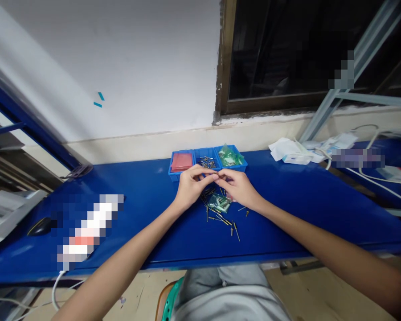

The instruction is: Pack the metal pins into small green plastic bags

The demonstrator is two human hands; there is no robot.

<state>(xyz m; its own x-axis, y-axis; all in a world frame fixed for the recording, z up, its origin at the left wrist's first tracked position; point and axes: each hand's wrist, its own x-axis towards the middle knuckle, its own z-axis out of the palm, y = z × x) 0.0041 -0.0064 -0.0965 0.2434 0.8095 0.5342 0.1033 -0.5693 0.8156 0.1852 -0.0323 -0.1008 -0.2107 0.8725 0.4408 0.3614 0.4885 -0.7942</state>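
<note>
My left hand [194, 183] and my right hand [239, 187] meet at the fingertips above the blue table. Thumbs and fingers of both are pinched together; whatever lies between them is too small or hidden to make out. Just below them is a small clear greenish bag [220, 203] with pale pieces in it. Several loose metal pins that look like blind rivets [223, 218] are scattered around the bag. Behind my hands stand three joined blue bins: one with red flat packets [182, 162], one with similar metal pins [206, 162], one with green bags [230, 157].
A computer mouse [40, 226] lies on the left of the table [147, 187], beside a blurred-out white object [90, 232] with a cable. White crumpled packaging [292, 150] and cables are at the back right. A wall and a dark window [280, 53] rise behind.
</note>
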